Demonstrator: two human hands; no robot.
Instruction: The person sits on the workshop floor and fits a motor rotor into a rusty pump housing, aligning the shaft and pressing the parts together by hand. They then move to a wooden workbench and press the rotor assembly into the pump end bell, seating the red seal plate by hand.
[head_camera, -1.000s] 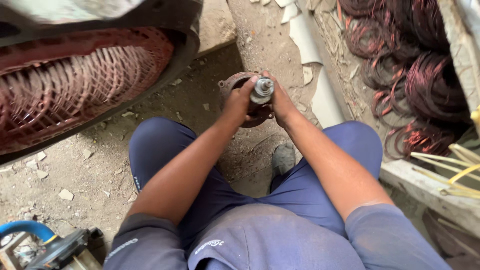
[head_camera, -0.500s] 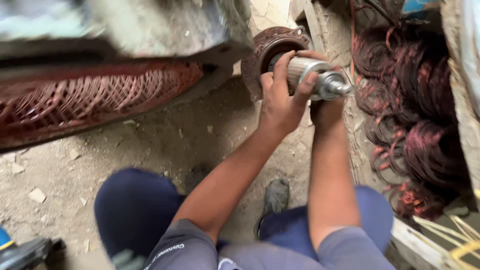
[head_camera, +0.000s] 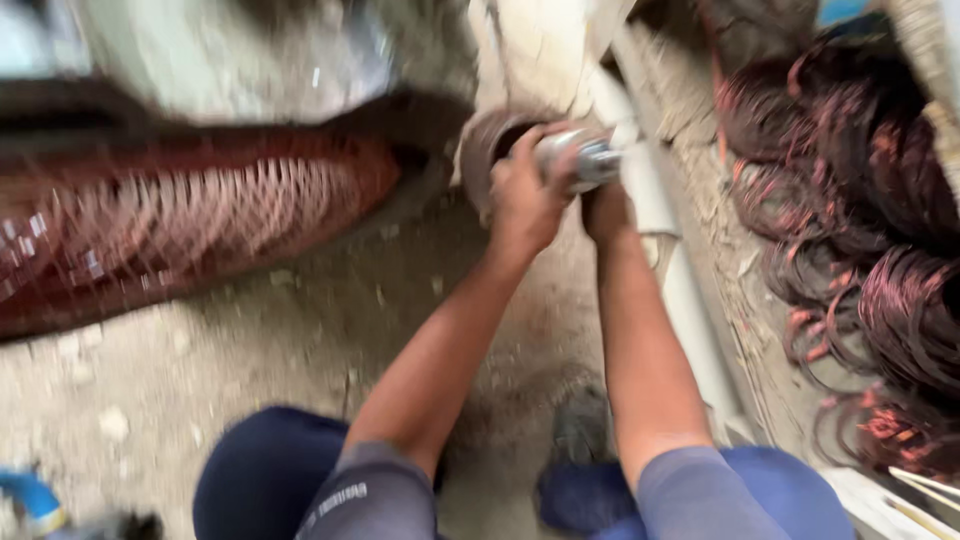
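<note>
Shaft (head_camera: 588, 160) lower now — between fingers (head_camera: 548, 140)

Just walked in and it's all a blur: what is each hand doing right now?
Left hand: closed around the metal shaft of a rusty round motor part.
Right hand: under the shaft; its fingers are hidden, so the grip cannot be told.
</note>
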